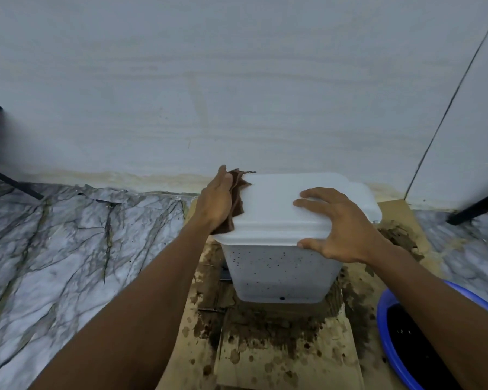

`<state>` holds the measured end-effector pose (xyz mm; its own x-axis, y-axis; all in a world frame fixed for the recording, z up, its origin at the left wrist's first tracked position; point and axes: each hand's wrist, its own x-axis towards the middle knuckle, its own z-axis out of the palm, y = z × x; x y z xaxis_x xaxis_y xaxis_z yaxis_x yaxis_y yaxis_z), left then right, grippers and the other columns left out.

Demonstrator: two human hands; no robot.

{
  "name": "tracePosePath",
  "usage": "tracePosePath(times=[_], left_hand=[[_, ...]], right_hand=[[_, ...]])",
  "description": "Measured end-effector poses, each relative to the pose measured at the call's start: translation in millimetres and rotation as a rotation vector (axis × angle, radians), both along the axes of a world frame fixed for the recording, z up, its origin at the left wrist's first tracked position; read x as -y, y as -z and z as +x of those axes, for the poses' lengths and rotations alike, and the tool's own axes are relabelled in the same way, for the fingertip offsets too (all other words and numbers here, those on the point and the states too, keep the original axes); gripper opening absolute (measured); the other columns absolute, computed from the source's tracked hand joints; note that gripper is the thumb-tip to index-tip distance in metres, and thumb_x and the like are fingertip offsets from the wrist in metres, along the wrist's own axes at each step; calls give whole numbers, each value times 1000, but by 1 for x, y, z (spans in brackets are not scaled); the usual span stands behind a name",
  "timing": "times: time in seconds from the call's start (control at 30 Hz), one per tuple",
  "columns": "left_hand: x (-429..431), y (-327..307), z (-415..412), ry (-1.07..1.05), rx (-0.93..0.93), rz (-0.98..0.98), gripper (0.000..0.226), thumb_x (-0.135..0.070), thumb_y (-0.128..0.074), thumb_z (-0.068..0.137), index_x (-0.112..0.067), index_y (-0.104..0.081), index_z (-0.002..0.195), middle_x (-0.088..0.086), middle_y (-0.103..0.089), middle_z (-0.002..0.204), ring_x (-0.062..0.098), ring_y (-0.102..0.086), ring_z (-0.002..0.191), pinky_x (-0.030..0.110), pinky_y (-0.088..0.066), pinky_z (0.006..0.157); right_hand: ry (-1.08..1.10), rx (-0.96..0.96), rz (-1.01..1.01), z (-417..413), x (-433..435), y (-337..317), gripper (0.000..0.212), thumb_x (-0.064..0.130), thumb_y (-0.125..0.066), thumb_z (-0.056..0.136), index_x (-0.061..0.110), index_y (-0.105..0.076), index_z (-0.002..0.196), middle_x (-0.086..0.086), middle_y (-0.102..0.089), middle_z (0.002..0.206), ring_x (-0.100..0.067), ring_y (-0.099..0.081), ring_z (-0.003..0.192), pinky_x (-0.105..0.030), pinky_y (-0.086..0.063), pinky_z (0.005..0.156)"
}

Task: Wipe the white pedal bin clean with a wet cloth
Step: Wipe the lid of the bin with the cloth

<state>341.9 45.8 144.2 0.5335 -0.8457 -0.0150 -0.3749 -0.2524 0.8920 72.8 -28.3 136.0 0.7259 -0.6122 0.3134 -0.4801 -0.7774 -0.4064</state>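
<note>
Evidently the lid's (288, 204) left edge is the step in hand. The left hand (216, 198), fingers straight and pressed together, flattens the brown cloth (237, 190) against that side of the white pedal bin (279, 266), which stands on stained cardboard (279, 361). The right hand (341, 229) clasps the lid's front corner, fingers spread on top and thumb at its lip. Firm, overlapping strokes suit smooth moulded plastic. The speckled front wall looks unwiped.
</note>
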Motion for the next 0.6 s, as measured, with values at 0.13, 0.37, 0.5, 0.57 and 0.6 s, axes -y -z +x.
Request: tracePosePath(times=[0.13, 0.37, 0.5, 0.57, 0.6], left_hand=[[-26, 23, -40, -130, 358, 28, 51, -34, -31, 108, -24, -34, 159, 7, -48, 155, 29, -46, 140, 49, -41, 113], [-43, 28, -88, 283, 973, -78, 60, -39, -18, 108, -10, -36, 158, 8, -36, 164, 23, -25, 155, 36, -10, 128], [-19, 5, -52, 437, 980, 15, 64, -53, -15, 108, -21, -26, 162, 0, -25, 168, 13, -13, 157, 27, -3, 126], [-23, 8, -34, 266, 872, 93, 66, -55, -17, 108, -19, -23, 163, 2, -19, 170, 15, -9, 158, 31, -4, 127], [-29, 11, -32, 157, 785, 121, 67, -54, -19, 107, -17, -22, 163, 4, -17, 171, 18, -7, 158, 35, -6, 128]], right_hand=[[-5, 0, -6, 0, 0, 0, 80, 52, -87, 64, 33, -57, 136, 12, -48, 145, -14, -37, 138, -41, -28, 119], [-10, 12, -13, 1, -2, -1, 80, 51, -85, 65, 31, -57, 137, 8, -49, 145, -18, -39, 138, -45, -31, 117], [-4, -12, -1, 0, 1, -1, 80, 58, -82, 67, 36, -53, 139, 13, -46, 148, -14, -35, 140, -43, -28, 119], [2, -10, 28, -1, 2, 1, 82, 59, -82, 67, 37, -52, 140, 16, -42, 150, -11, -31, 142, -41, -26, 121], [1, -6, 32, -1, 2, 3, 82, 60, -82, 66, 37, -52, 140, 16, -42, 150, -11, -31, 142, -41, -26, 121]])
